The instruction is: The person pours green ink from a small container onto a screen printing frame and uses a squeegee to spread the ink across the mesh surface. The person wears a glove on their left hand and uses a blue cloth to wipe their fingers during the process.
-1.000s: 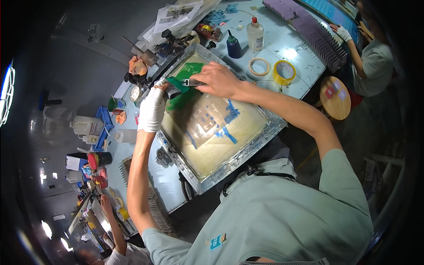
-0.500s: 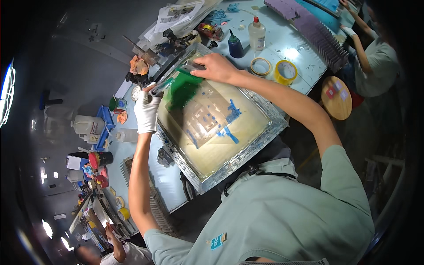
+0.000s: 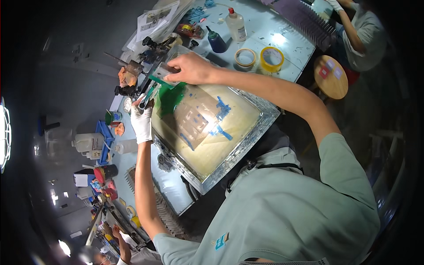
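Note:
A screen-printing frame (image 3: 260, 126) with silver edges lies tilted before me; its pale yellow mesh (image 3: 207, 154) bears blue tape pieces (image 3: 223, 108) and a patch of wet green ink (image 3: 170, 99). My bare right hand (image 3: 192, 68) is closed on a squeegee (image 3: 161, 73), a flat grey holder with a green lower edge, over the frame's far left end. In a white glove, my left hand (image 3: 142, 121) grips a slim green-smeared tool (image 3: 149, 96) at the frame's left edge; its kind is unclear. The two tools' ends are close together; whether they touch I cannot tell.
On the light blue table stand a dark squeeze bottle (image 3: 216, 42), a clear red-capped bottle (image 3: 236, 25) and tape rolls (image 3: 271, 59). Black clamps (image 3: 152, 46) adjoin the frame's far end. Left are jugs (image 3: 87, 142) and a blue tray (image 3: 105, 137). Other people work at right and lower left.
My right hand has drawn the squeegee off the green ink patch, leftward toward the tool in my left hand. The whole view has shifted slightly.

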`<action>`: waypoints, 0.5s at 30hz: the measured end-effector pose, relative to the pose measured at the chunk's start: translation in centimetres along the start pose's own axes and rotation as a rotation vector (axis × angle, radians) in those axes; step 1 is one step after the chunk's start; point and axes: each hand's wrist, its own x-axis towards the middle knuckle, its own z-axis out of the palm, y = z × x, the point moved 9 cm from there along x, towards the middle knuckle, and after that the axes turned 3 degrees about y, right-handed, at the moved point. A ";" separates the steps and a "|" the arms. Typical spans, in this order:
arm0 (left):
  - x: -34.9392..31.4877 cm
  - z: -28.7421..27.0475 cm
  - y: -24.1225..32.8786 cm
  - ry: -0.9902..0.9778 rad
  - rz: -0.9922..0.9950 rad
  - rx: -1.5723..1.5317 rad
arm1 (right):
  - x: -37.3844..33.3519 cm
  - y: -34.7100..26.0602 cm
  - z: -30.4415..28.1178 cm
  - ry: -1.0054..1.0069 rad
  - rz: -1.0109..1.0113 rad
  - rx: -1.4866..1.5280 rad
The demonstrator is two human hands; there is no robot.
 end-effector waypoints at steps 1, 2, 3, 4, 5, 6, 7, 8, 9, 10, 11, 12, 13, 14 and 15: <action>0.2 -0.1 -0.5 -0.009 -0.006 -0.026 | 0.0 -0.2 0.0 0.004 0.002 0.016; 0.3 -0.3 -1.0 -0.007 -0.002 -0.013 | 0.0 -0.5 0.1 0.007 0.003 0.032; 0.3 -0.5 -1.4 -0.004 0.002 0.000 | 0.0 -0.7 0.1 0.005 0.011 0.009; 0.4 -0.4 -1.5 -0.004 0.007 0.010 | 0.0 -0.9 0.0 0.013 0.001 0.014; 0.5 -0.5 -1.5 0.015 0.015 0.035 | -0.1 -1.1 -0.1 0.022 -0.011 0.018; 0.5 -0.4 -1.7 0.012 0.005 0.017 | -0.1 -1.3 -0.2 0.029 -0.022 0.024; 0.5 -0.1 -1.5 0.008 -0.006 -0.001 | 0.0 -1.1 -0.2 0.030 -0.021 0.026; 0.5 0.1 -1.4 0.005 -0.017 -0.019 | 0.1 -1.0 -0.2 0.027 -0.020 -0.007; 0.5 0.3 -1.2 0.013 -0.012 0.018 | 0.0 -1.0 -0.3 0.036 -0.024 0.008; 0.5 0.3 -1.1 0.011 -0.009 0.021 | -0.1 -1.1 -0.3 0.042 -0.030 0.024; 0.5 0.4 -1.1 0.008 -0.006 0.023 | 0.0 -0.9 -0.3 0.049 -0.029 0.055; 0.5 0.5 -1.0 0.006 -0.003 0.025 | 0.0 -0.8 -0.2 0.046 -0.025 0.054; 0.6 0.5 -1.0 0.010 0.003 0.043 | 0.0 -0.9 -0.3 0.042 -0.022 0.054; 0.5 0.4 -1.1 0.011 -0.010 0.027 | 0.0 -0.9 -0.2 0.038 -0.019 0.054; 0.4 0.4 -1.2 0.012 -0.023 0.011 | 0.0 -0.9 -0.1 0.039 -0.019 0.054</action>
